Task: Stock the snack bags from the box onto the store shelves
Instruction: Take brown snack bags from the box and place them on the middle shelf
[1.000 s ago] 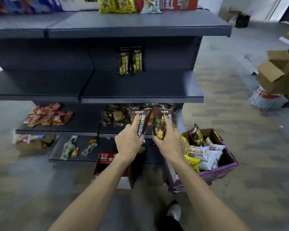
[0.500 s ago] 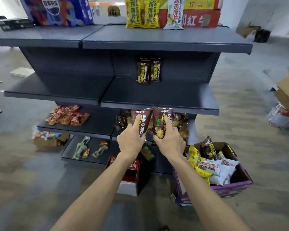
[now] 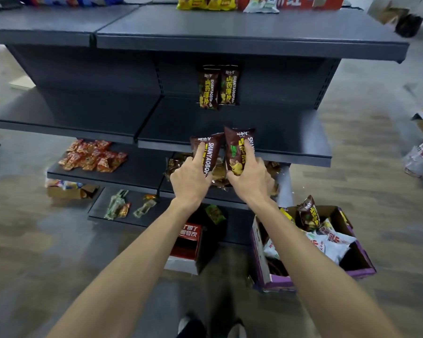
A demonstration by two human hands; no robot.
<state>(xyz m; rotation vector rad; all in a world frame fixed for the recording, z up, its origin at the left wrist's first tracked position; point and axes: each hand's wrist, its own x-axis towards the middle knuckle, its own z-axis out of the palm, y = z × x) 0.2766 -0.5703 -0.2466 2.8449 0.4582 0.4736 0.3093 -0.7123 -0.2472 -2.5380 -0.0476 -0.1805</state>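
Each hand gripped one dark brown foil snack bag, left hand [image 3: 191, 178] and right hand [image 3: 248, 175], bags [image 3: 206, 150] upright before the dark grey metal shelf [image 3: 291, 135]. Placing was under way; next they needed standing beside the two bags [image 3: 217, 87] far back.

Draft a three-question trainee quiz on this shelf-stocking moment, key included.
1. True or false: the left hand holds the left brown bag and the right hand holds the right brown bag.
2. Where do the two shelved brown bags stand? A. on the top shelf; B. on the second shelf, against the back panel; C. on the floor.
3. Fill in: the purple box of snack bags sits on the floor to the person's ____.
Key: 1 true; 2 B; 3 right.
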